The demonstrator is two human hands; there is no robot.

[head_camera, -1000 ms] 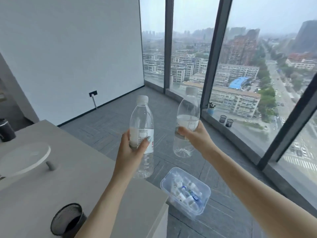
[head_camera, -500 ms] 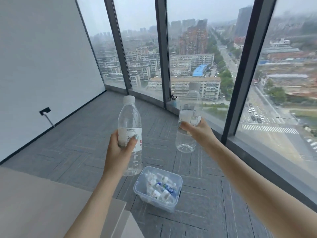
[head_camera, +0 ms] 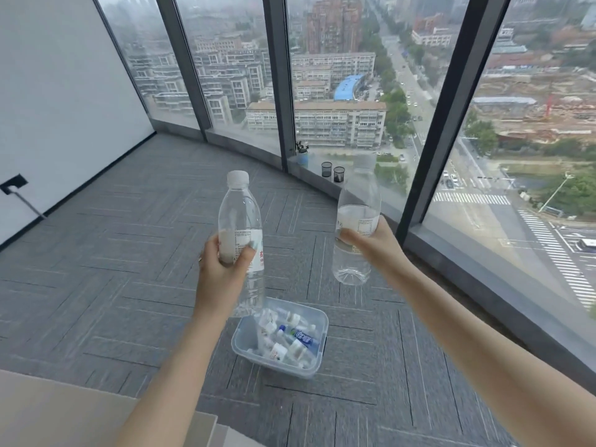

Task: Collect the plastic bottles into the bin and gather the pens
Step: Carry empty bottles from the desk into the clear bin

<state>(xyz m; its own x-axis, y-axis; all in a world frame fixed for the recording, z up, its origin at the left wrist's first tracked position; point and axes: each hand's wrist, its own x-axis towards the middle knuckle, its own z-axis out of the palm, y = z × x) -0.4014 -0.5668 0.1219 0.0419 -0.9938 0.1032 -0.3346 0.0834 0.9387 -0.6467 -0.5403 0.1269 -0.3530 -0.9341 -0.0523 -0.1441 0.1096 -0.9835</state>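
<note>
Left hand (head_camera: 222, 272), centre of frame: grip closed around the label band of a clear plastic bottle (head_camera: 240, 227), upright, white cap on. Right hand (head_camera: 374, 245), right of centre: grip closed around a second clear bottle (head_camera: 356, 221), also upright, its cap against the window glass in the background. Both bottles are held in the air above the grey carpet floor (head_camera: 113, 269). Clear plastic bin (head_camera: 245, 341), lower centre on the floor, lies below and between the two bottles and contains several bottles. A corner of the worktop (head_camera: 64, 414) occupies the lower left. Two dark mesh cups (head_camera: 332, 171) stand on the window ledge, upper centre.
</note>
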